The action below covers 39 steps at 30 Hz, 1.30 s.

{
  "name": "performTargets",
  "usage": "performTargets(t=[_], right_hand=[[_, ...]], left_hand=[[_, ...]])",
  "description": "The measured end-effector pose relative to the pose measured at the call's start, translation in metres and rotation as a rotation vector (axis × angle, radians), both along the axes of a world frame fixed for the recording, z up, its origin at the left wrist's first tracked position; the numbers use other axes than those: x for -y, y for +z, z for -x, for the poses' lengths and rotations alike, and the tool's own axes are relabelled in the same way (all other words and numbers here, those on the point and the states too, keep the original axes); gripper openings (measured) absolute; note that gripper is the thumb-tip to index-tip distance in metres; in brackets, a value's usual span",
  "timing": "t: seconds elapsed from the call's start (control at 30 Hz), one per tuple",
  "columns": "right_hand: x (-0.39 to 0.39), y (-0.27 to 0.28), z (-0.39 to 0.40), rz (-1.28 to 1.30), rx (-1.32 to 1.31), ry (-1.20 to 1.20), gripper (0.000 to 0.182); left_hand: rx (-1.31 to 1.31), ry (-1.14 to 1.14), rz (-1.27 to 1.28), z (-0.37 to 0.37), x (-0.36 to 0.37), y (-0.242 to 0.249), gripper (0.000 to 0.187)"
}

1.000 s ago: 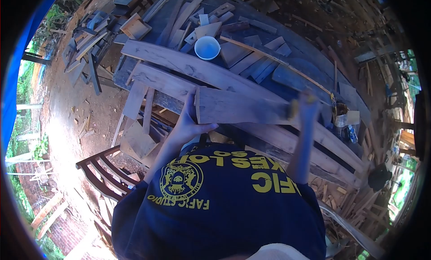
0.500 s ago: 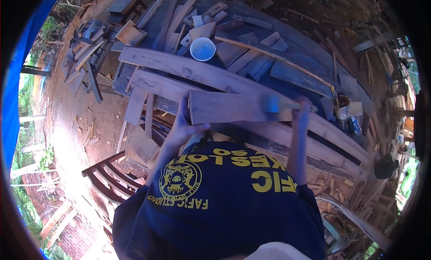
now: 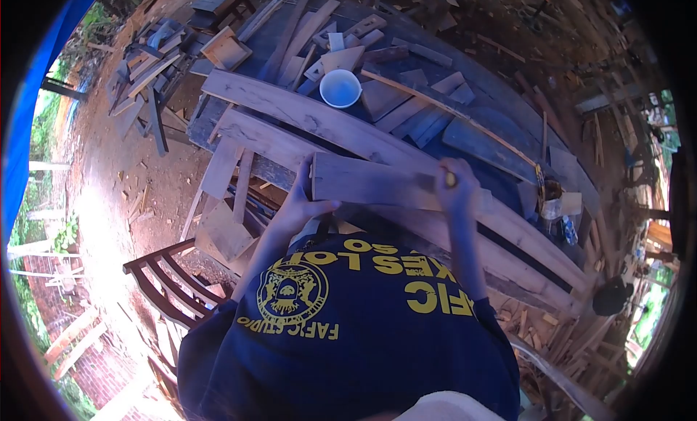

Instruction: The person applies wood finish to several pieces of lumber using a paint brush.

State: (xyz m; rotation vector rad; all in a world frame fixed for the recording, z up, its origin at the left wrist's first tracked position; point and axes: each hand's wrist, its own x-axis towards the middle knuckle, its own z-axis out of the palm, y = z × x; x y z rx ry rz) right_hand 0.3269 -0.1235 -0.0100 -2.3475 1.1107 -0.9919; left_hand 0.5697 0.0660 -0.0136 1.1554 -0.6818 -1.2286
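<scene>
A short wooden board (image 3: 370,181) lies across in front of my chest, above the long planks. My left hand (image 3: 308,201) grips its left end, thumb along the near edge and fingers at the end face. At the board's right part, my right hand (image 3: 459,188) is closed around a paintbrush (image 3: 451,180). The brush's handle end points up toward me; its bristles are mostly hidden by the hand, with a dark blurred patch just left of it on the board. Beyond the board stands a white bucket (image 3: 340,89) with a bluish inside.
Two long planks (image 3: 290,112) run diagonally over the worktable, with offcuts (image 3: 341,58) behind them. A wooden chair (image 3: 174,279) stands at left near a scrap pile (image 3: 149,72). Plastic bottles (image 3: 559,210) sit on the right, beside a dark round object (image 3: 613,296).
My right hand has moved left along the board with the paintbrush, and the brush has turned from lying sideways to handle-end toward me. My left hand keeps its grip. The view has shifted slightly.
</scene>
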Motion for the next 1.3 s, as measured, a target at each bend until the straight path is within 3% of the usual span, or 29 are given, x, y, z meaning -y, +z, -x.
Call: performTargets(t=[0.07, 0.2, 0.4, 0.5, 0.57, 0.7, 0.8, 0.9, 1.3], right_hand=[[0.0, 0.005, -0.056, 0.011, 0.318, 0.181, 0.005], [0.015, -0.002, -0.142, -0.274, 0.448, 0.288, 0.009], [0.068, -0.042, -0.241, -0.468, 0.372, 0.333, 0.013], [0.096, -0.073, -0.279, -0.283, 0.243, 0.389, 0.014], [0.104, -0.087, -0.298, -0.329, -0.076, 0.338, 0.015], [0.112, -0.103, -0.318, -0.483, -0.131, 0.402, 0.017], [0.112, -0.104, -0.319, -0.258, -0.256, 0.367, 0.017], [0.105, -0.091, -0.316, -0.388, -0.247, 0.411, 0.017], [0.106, -0.1, -0.313, -0.448, -0.258, 0.337, 0.023]], left_hand=[[-0.176, 0.033, -0.129, -0.011, -0.008, -0.015, 0.1], [-0.227, 0.001, -0.161, -0.016, -0.037, -0.038, 0.101], [-0.086, 0.009, -0.331, -0.024, -0.063, -0.05, 0.101], [-0.152, 0.067, -0.326, -0.036, -0.072, -0.057, 0.1], [-0.249, 0.159, -0.34, -0.046, -0.075, -0.056, 0.098], [-0.279, 0.25, -0.351, -0.065, -0.078, -0.061, 0.095], [-0.326, 0.245, -0.334, -0.076, -0.074, -0.068, 0.091], [-0.366, 0.271, -0.335, -0.083, -0.065, -0.063, 0.089], [-0.378, 0.233, -0.304, -0.092, -0.048, -0.062, 0.088]])
